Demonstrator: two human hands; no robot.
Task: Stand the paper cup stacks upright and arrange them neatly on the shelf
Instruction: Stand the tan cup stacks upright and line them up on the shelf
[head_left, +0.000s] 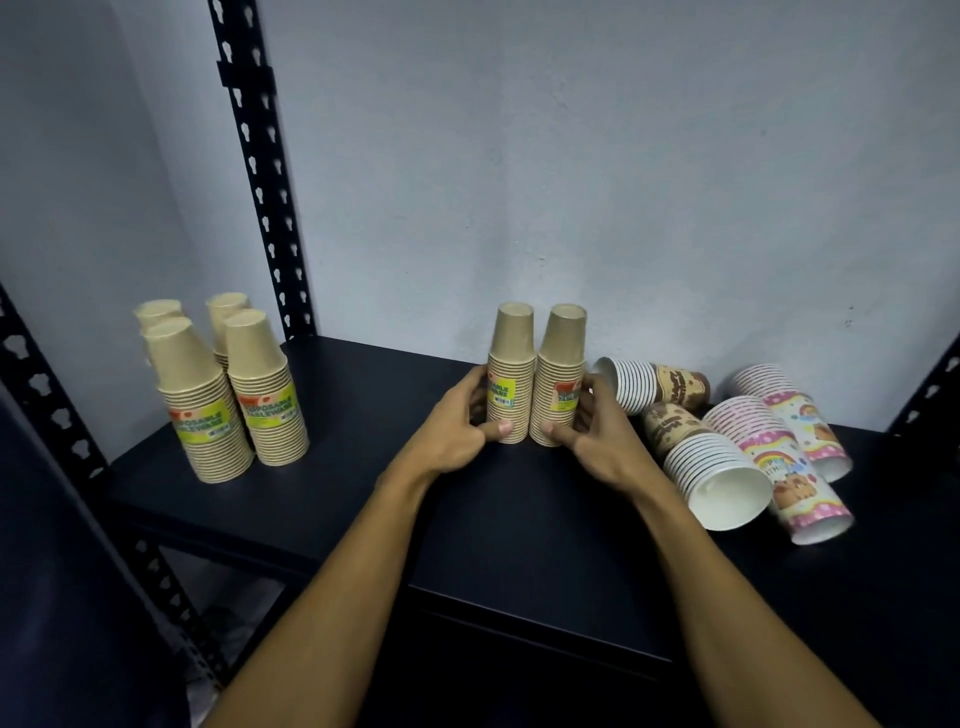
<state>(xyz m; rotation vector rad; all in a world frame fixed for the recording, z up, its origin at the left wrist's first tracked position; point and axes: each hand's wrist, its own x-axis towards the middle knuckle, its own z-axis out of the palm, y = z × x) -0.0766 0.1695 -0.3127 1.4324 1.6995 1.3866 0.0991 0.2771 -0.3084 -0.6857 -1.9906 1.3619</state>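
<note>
Two tan paper cup stacks stand upright side by side mid-shelf. My left hand (457, 423) wraps the left stack (511, 358); my right hand (597, 431) wraps the right stack (563, 358). Both stacks rest on the dark shelf (363, 499) and touch each other. Several more tan stacks (234, 395) stand upright in a block at the far left. To the right, several stacks lie on their sides: two brown-printed ones (660, 384) (706, 462) and two pink printed ones (774, 467) (800, 415).
A black slotted upright (260, 171) rises at the back left, and another slotted post (47, 395) runs down the left front. A grey wall backs the shelf. Bare shelf lies between the left block and my hands.
</note>
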